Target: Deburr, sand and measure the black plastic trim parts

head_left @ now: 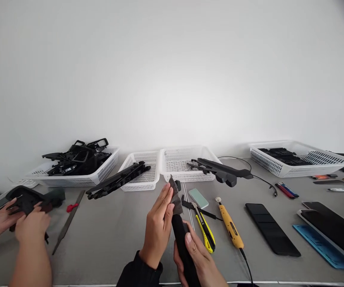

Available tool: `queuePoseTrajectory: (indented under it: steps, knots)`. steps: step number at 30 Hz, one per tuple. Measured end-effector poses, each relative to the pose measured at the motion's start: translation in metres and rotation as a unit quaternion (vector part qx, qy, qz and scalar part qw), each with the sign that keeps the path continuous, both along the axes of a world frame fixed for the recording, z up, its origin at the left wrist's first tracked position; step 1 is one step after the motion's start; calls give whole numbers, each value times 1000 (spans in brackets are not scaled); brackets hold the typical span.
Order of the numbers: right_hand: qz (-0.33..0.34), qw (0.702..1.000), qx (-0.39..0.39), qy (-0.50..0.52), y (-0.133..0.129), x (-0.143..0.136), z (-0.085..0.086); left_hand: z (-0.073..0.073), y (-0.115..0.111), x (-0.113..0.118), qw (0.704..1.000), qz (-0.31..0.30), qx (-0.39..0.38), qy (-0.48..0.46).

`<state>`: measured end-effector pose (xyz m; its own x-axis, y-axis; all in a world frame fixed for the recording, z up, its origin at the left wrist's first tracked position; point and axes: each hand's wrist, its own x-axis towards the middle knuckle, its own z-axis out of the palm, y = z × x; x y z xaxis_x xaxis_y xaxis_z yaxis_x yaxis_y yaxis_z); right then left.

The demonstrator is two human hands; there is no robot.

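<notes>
My left hand [157, 225] presses a worn, grey-brown piece of sandpaper [176, 199] between its fingers and thumb, against the upper end of a long black plastic part [184, 249]. The lower length of that part lies in my right hand [201, 255], whose fingers wrap round it. Just right of my hands, a yellow utility knife [205, 231] lies on the table beside a black caliper [209, 214] and a pale green block [198, 198]. A yellow corded rotary tool [232, 227] rests farther right.
White baskets [142, 185] line the wall, some holding black plastic parts [79, 157]. Black parts [224, 169] also straddle the middle baskets' rims. At left, another person's hands [32, 223] hold a black part near a file [67, 225]. A phone [272, 229] lies right.
</notes>
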<state>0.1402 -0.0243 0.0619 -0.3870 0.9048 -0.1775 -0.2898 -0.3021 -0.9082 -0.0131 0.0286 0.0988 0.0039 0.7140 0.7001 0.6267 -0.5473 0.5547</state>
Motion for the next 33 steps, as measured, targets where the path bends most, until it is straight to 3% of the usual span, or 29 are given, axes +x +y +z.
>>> queuePoseTrajectory:
  steps: [6, 9, 11, 14, 19, 22, 28, 33]
  knots:
    - [-142, 988, 28, -55, 21, 11, -22, -18, -44, 23, 995, -75, -26, 62]
    - [-205, 978, 38, -25, 31, 1, -22, -30, -58, 35, 993, -91, -49, 52]
    - [-204, 978, 34, 23, 36, -6, -13, -36, -62, 38, 992, -95, -68, 51]
    - [-133, 980, 17, 147, 41, -11, 2, -46, -67, 36, 986, -115, -97, 71]
    - [-137, 952, -10, 273, 52, -8, 11, -61, -89, 37, 984, -116, -124, 46]
    - [-129, 954, -8, 271, 54, -11, 10, -58, -97, 38, 985, -96, -139, 32]
    - [-120, 963, 4, 242, 47, -21, 13, -29, -84, 35, 986, -79, -130, 73]
    - [-113, 956, 3, 270, 52, -20, 13, -29, -90, 33, 983, -107, -134, 65]
